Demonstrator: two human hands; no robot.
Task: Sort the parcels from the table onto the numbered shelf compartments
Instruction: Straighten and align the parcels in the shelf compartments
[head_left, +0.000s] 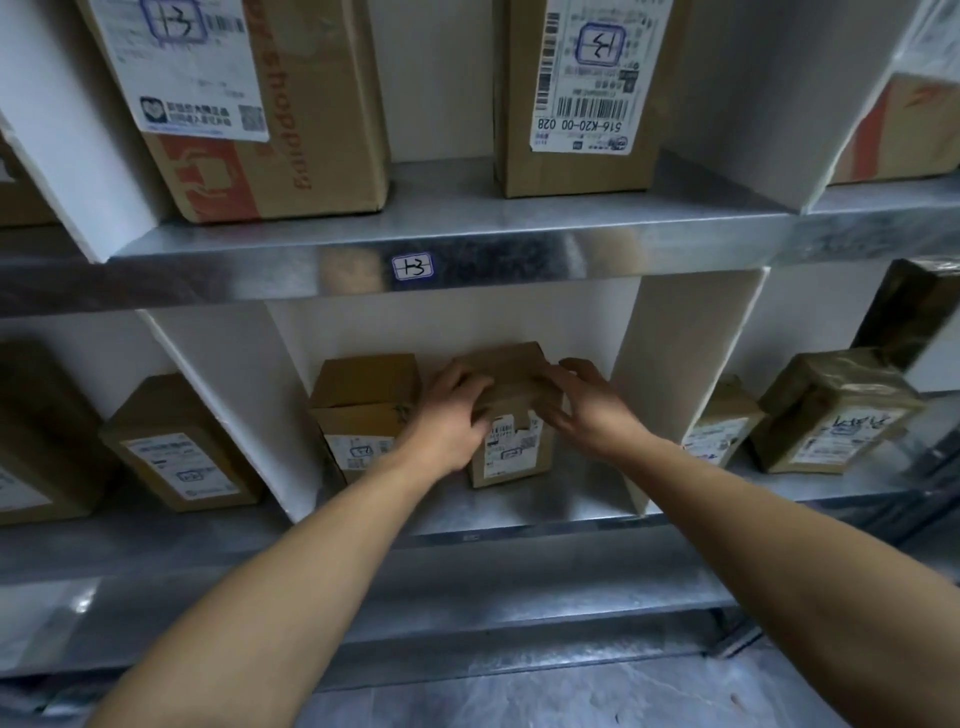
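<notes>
A small brown cardboard parcel (511, 415) with a white label on its front stands in the middle compartment of the lower shelf (519, 512). My left hand (451, 415) grips its left top edge with curled fingers. My right hand (584, 402) cups its right side, fingers bent round the corner. A second small parcel (363, 410) stands just left of it in the same compartment, touching or nearly touching my left hand. The metal shelf edge above carries a handwritten number tag (413, 266).
White dividers (670, 384) wall the compartment on both sides. Labelled parcels stand in neighbouring compartments: one at left (179, 441), taped ones at right (831, 410), two big boxes above (249, 104) (582, 93). Grey floor lies below.
</notes>
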